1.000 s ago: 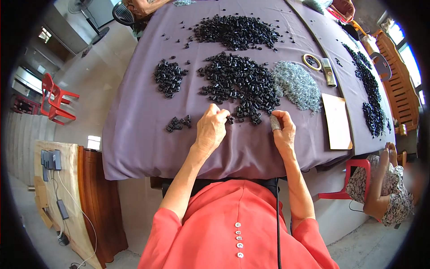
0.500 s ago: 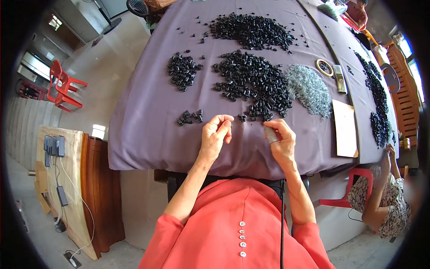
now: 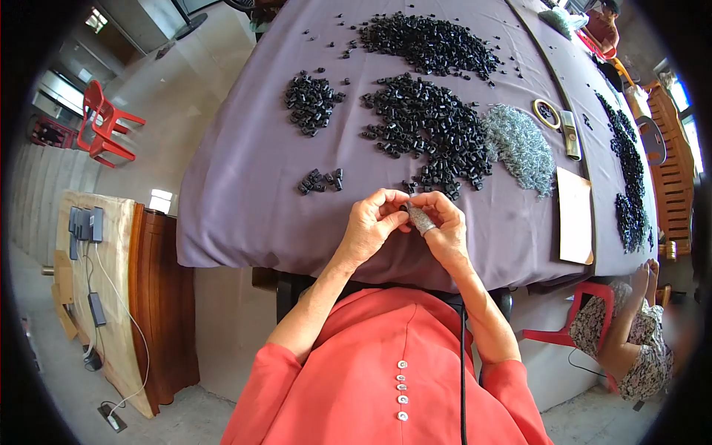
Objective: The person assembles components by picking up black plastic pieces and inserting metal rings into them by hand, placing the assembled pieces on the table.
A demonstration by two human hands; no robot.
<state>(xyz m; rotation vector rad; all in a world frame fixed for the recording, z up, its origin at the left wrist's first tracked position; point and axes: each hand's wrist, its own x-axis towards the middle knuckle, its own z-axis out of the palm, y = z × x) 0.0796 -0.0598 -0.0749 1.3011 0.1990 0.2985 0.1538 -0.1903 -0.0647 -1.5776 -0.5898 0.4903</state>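
My left hand point(image 3: 369, 228) and my right hand point(image 3: 449, 236) meet at the fingertips just off the table's near edge. Both are closed in a pinch around a small black plastic part point(image 3: 404, 208), mostly hidden by the fingers. A greyish wrap point(image 3: 421, 220) covers my right thumb. Right beyond the fingertips lies the large heap of short black plastic parts point(image 3: 430, 130). Left of my left hand is a small cluster of black pieces point(image 3: 320, 181). A mound of small clear or silvery pieces point(image 3: 519, 144) adjoins the heap on its right.
More black heaps lie on the purple cloth point(image 3: 252, 185), one far back point(image 3: 430, 44) and one at left point(image 3: 311, 102). At right are a tape roll point(image 3: 546, 113), a slim pale object point(image 3: 570, 136) and a card point(image 3: 575, 215). A co-worker point(image 3: 638, 334) sits beyond.
My hands, apart before, have come together: the left moved right, and the right moved left from the heap's near edge. The view has shifted slightly.
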